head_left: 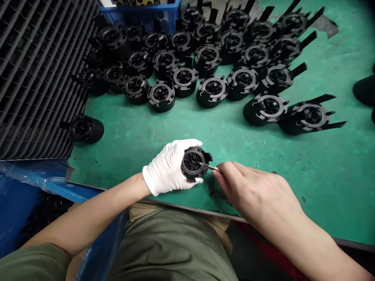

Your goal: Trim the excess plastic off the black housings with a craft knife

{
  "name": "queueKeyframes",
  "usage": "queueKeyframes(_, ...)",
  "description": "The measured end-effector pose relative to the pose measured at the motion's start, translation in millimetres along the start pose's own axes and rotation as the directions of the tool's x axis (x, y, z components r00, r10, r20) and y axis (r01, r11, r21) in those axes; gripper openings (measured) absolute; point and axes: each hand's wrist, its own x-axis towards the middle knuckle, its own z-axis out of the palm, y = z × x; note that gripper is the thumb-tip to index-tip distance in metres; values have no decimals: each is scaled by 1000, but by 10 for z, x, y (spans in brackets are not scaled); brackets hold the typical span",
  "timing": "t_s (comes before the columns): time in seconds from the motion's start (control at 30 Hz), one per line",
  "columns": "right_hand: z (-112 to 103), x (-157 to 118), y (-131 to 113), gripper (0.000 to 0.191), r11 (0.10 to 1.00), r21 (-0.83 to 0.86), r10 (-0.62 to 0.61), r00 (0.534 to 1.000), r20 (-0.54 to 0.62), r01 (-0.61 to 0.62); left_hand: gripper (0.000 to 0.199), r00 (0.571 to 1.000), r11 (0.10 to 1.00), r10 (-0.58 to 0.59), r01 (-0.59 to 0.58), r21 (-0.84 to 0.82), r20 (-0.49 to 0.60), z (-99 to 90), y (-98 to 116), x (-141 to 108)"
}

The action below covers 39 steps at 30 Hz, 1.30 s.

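My left hand [166, 168] wears a white cotton glove and is shut around a round black plastic part [192, 164], with the part's ribbed face turned up. My right hand [249, 187] is bare and pinches thin metal tweezers [208, 166]. Their tip reaches over the face of the black part and appears to touch it. The glove and the tweezers hide part of the black piece's rim. Both hands are just above the near edge of the green workbench top [131, 144].
Several similar black parts [212, 89] stand in loose rows on the green top, and one [84, 128] lies on a black slotted rack [38, 78] at the left. A blue crate [137, 11] stands at the far edge. Blue plastic sheeting [17, 199] hangs at the lower left.
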Motion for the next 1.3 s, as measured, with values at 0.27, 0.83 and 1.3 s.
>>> queueKeyframes(0.27, 13, -24, -9, 39, 999, 38, -12, 1000, 25, 11, 98, 1000, 1000, -25, 25, 2, 4, 34, -22, -21)
queueKeyframes(0.83, 115, -364, 152, 20, 941, 293, 148, 985, 94, -169, 111, 999, 1000, -13, 13, 2, 39, 161, 23, 53)
queueKeyframes(1.3, 191, -294, 185, 21, 998, 60, 11, 999, -41, -8, 105, 1000, 1000, 2, -2, -3, -7, 188, 15, 57)
